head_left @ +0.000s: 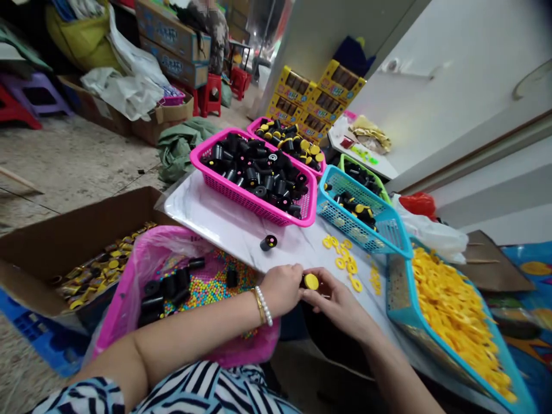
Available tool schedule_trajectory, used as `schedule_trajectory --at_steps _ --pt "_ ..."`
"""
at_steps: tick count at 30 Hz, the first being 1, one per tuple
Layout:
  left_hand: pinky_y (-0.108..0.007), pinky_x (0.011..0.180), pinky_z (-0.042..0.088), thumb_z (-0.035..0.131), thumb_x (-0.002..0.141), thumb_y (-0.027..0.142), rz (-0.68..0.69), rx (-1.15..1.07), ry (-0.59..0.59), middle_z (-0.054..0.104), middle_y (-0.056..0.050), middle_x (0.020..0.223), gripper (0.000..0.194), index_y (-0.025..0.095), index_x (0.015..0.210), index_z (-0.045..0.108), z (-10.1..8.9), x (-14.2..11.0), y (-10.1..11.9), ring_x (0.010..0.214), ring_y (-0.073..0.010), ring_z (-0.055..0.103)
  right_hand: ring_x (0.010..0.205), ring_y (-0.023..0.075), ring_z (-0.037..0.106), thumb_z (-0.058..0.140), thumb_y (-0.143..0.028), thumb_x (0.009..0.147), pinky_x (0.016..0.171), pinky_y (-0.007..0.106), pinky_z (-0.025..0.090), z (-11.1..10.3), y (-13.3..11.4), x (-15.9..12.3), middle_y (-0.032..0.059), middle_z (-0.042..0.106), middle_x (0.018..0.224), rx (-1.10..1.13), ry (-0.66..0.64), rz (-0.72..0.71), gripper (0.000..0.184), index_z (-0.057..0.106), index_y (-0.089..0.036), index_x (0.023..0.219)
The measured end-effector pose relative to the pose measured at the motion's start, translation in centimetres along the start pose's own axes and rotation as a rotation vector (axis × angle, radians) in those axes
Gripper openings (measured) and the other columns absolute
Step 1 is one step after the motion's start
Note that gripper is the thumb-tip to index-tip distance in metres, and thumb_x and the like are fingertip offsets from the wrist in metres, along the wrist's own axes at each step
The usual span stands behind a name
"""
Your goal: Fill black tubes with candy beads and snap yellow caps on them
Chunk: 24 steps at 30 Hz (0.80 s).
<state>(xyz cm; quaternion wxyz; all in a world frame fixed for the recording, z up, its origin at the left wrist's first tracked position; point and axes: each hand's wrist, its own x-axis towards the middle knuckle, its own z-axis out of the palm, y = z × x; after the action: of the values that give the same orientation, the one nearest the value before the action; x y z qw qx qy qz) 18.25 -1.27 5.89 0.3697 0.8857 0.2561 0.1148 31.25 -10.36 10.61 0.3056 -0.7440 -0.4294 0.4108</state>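
Note:
Just past the table's near edge, my left hand (281,288) and my right hand (335,299) meet around a small black plastic canister with a round yellow end (311,281). Both hands are closed on it, the yellow end facing up toward me. Beyond them a single black canister (268,242) lies on the white marbled table (233,224). To the right of my hands, loose yellow rings (345,256) are scattered. Below my left forearm stands a pink tub (129,287) with small coloured balls and black canisters inside.
Pink baskets (254,198) of black canisters stand at the back, a blue basket (366,230) right of them. A blue bin (448,345) of yellow pieces is at far right. Left sits a cardboard box (86,224) of wrapped pieces. Yellow display boxes (314,103) are stacked behind.

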Motion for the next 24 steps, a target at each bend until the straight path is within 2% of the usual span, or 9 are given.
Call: schedule_trajectory --at_steps 4,6,8,10,11,14,17,21,24 --pt "-0.033 0.078 0.056 0.072 0.085 0.036 0.057 -0.029 0.078 0.072 -0.007 0.098 0.036 0.015 0.111 0.059 -0.9 -2.1 0.0 0.091 -0.0234 0.07 0.049 0.0128 0.057 0.074 -0.057 0.073 0.05 0.027 0.05 -2.1 -0.1 1.5 -0.0031 0.06 0.06 -0.036 0.037 -0.06 0.048 0.061 -0.017 0.096" --pt "-0.031 0.075 0.055 0.072 0.086 0.038 0.144 -0.083 0.264 0.07 -0.004 0.092 0.038 0.018 0.115 0.058 -1.8 -3.7 -0.5 0.082 -0.0199 0.068 0.044 0.0133 0.055 0.079 -0.059 0.066 0.045 0.027 0.048 -4.5 -0.7 3.4 -0.0033 0.059 0.054 -0.008 0.167 -0.071 0.053 0.058 -0.017 0.091" --pt "-0.029 0.072 0.055 0.069 0.088 0.036 0.201 -0.117 0.51 0.067 -0.003 0.087 0.033 0.019 0.113 0.057 -3.0 -4.6 -1.4 0.076 -0.017 0.066 0.044 0.0129 0.055 0.08 -0.061 0.062 0.044 0.025 0.047 -7.6 -1.5 5.5 -0.0037 0.059 0.054 0.027 0.338 -0.093 0.057 0.054 -0.019 0.091" --pt "-0.03 0.074 0.055 0.069 0.088 0.035 0.18 -0.1 0.678 0.063 -0.004 0.09 0.032 0.018 0.111 0.054 -4.2 -4.5 -2.7 0.079 -0.0173 0.064 0.05 0.0137 0.06 0.075 -0.066 0.064 0.049 0.026 0.051 -10.5 -2.2 7.4 -0.0028 0.062 0.062 0.067 0.485 -0.123 0.06 0.051 -0.02 0.096" --pt "-0.032 0.076 0.055 0.071 0.086 0.034 0.153 -0.076 0.715 0.062 -0.005 0.093 0.036 0.017 0.112 0.053 -4.6 -4.1 -3.4 0.084 -0.0187 0.063 0.054 0.0146 0.063 0.071 -0.068 0.067 0.05 0.027 0.052 -11.6 -2.3 8.0 -0.0008 0.065 0.07 0.073 0.537 -0.131 0.062 0.051 -0.021 0.102" --pt "-0.04 0.085 0.054 0.078 0.079 0.03 0.075 0.018 0.669 0.061 -0.009 0.103 0.049 0.014 0.118 0.051 -5.2 -2.4 -5.1 0.095 -0.024 0.061 0.06 0.0173 0.066 0.063 -0.067 0.075 0.048 0.028 0.049 -12.4 -1.6 8.6 0.005 0.069 0.086 0.011 0.67 -0.13 0.066 0.049 -0.02 0.12" --pt "-0.044 0.089 0.054 0.075 0.081 0.02 0.062 0.066 0.555 0.062 -0.009 0.105 0.039 0.014 0.114 0.055 -4.8 -1.1 -5.6 0.098 -0.0255 0.06 0.064 0.0197 0.064 0.063 -0.057 0.079 0.059 0.034 0.051 -10.3 0.5 8.2 0.0061 0.068 0.084 -0.151 0.762 -0.13 0.056 0.058 -0.017 0.118" --pt "-0.041 0.089 0.054 0.071 0.083 0.016 0.107 0.01 0.392 0.064 -0.007 0.102 0.025 0.015 0.106 0.061 -3.9 -0.1 -4.3 0.097 -0.0231 0.062 0.089 0.0271 0.062 0.068 -0.043 0.076 0.088 0.047 0.048 -6.9 3.4 7.6 0.0111 0.067 0.095 -0.463 0.713 -0.201 0.03 0.074 -0.018 0.091" --pt "-0.04 0.09 0.054 0.073 0.083 0.018 0.111 -0.013 0.284 0.066 -0.007 0.103 0.025 0.015 0.106 0.063 -3.2 0.7 -3.1 0.098 -0.0232 0.063 0.103 0.0327 0.057 0.059 -0.039 0.087 0.093 0.052 0.046 -4.7 4.1 6.5 0.0178 0.064 0.11 -0.902 0.662 -0.362 0.031 0.076 -0.015 0.096"
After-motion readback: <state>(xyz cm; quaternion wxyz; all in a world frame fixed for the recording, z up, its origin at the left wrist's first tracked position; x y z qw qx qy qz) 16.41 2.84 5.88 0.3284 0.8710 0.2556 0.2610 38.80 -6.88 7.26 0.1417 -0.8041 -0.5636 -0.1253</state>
